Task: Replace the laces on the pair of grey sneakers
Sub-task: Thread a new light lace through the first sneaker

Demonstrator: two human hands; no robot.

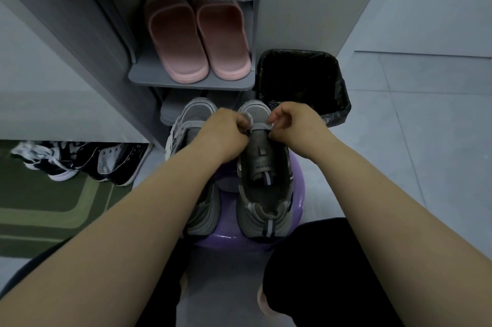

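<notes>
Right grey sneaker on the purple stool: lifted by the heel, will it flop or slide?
The right grey sneaker probably keeps its shape: thick ribbed sole. With no laces across it, its tongue would likely flop. The rounded purple stool may let it slide.

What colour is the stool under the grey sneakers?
The stool is purple; head view shows it.

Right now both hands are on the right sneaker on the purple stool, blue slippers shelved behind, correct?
No: the slippers are pink, not blue, per the head view. The left hand and right hand are on the right sneaker on the purple stool.
</notes>
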